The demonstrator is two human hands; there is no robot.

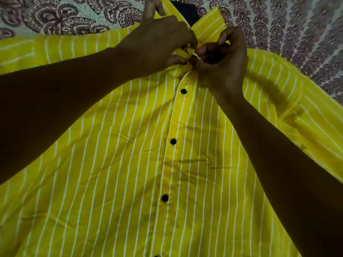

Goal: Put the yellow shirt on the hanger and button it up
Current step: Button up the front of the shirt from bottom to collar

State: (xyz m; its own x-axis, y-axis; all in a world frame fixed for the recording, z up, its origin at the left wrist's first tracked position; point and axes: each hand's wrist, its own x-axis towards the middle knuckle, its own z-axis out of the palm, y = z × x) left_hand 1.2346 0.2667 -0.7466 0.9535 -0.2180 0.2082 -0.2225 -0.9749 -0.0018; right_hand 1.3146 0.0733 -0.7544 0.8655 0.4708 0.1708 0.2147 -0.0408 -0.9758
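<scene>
Yellow shirt (120, 164) with thin white stripes, spread front-up on a patterned cloth (65, 17), filling most of the view. Front placket (174, 117) closed down the middle, three black buttons (173, 141) fastened in a row, a fourth cut by the lower edge. Collar (209, 25) standing up, ends apart, a dark shape (183, 12) in the neck opening too dim to identify. Left hand (157, 45) and right hand (224, 60) touching at the neck, fingers of both curled, pinching the top edges of the placket just under the collar. Bare cloth beyond the shoulders, widest at upper right.
</scene>
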